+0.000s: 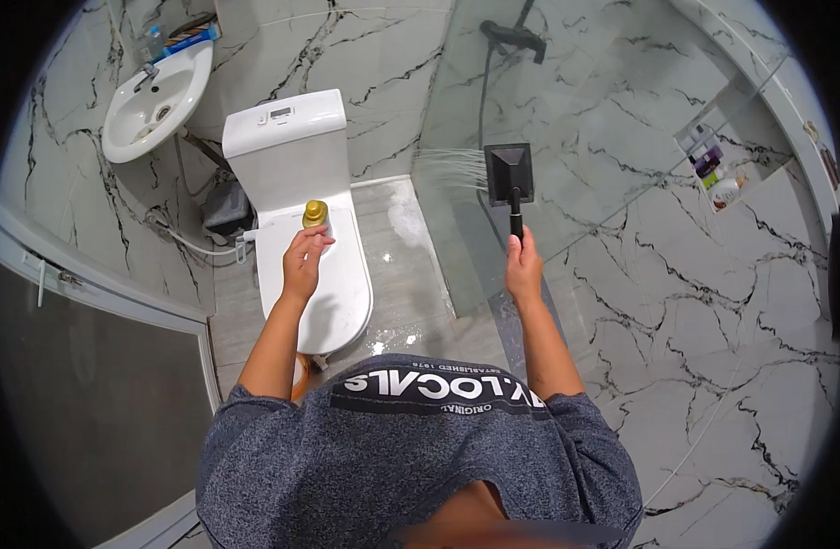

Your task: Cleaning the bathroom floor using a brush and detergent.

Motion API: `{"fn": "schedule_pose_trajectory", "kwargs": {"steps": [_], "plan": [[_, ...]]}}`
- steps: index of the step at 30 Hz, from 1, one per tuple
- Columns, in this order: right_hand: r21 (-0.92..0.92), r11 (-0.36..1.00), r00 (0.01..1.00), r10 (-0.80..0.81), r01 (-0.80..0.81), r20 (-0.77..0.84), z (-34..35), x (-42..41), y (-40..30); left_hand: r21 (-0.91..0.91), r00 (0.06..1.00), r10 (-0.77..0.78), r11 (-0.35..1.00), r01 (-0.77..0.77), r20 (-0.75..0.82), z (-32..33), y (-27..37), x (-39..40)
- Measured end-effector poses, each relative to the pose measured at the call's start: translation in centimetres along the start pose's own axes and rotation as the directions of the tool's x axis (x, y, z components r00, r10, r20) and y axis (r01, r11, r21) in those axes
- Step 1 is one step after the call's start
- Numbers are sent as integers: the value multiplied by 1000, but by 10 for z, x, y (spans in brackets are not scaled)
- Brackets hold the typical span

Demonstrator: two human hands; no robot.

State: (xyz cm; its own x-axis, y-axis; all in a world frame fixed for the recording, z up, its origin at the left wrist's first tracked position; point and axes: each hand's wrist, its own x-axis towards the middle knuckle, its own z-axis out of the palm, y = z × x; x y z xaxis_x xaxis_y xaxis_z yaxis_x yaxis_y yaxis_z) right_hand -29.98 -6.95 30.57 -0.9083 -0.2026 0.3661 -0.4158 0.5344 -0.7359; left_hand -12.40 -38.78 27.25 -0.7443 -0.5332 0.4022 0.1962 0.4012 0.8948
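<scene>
My right hand (pixel 523 266) is closed around the handle of a black square shower head (pixel 508 174). Water jets leave its face and run left towards the glass shower panel (pixel 454 226). On the left, my left hand (pixel 305 261) is raised over the closed lid of a white toilet (pixel 344 295), fingers loosely bent. Just beyond its fingertips stands a bottle with a gold cap (pixel 315 212), partly hidden by the hand; whether they touch I cannot tell.
A white washbasin (pixel 135 141) hangs at the upper left, with a door (pixel 104 384) below it. White foam (pixel 410 219) lies on the wet floor between toilet and glass. At the right, a wall niche (pixel 760 175) holds several bottles. A grey hose hangs behind the glass.
</scene>
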Motion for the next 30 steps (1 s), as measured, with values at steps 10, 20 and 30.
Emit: {"fn": "schedule_pose_trajectory", "kwargs": {"steps": [10, 20, 30], "plan": [[-74, 991, 994, 106, -109, -41, -70, -74, 80, -36, 987, -7, 999, 13, 161, 56, 5, 9], [-112, 969, 973, 225, -218, 46, -62, -101, 90, -51, 991, -53, 997, 59, 123, 57, 0, 8], [13, 976, 974, 217, -218, 64, -44, -87, 80, -145, 993, -112, 982, 118, 48, 44, 7, 13]]}}
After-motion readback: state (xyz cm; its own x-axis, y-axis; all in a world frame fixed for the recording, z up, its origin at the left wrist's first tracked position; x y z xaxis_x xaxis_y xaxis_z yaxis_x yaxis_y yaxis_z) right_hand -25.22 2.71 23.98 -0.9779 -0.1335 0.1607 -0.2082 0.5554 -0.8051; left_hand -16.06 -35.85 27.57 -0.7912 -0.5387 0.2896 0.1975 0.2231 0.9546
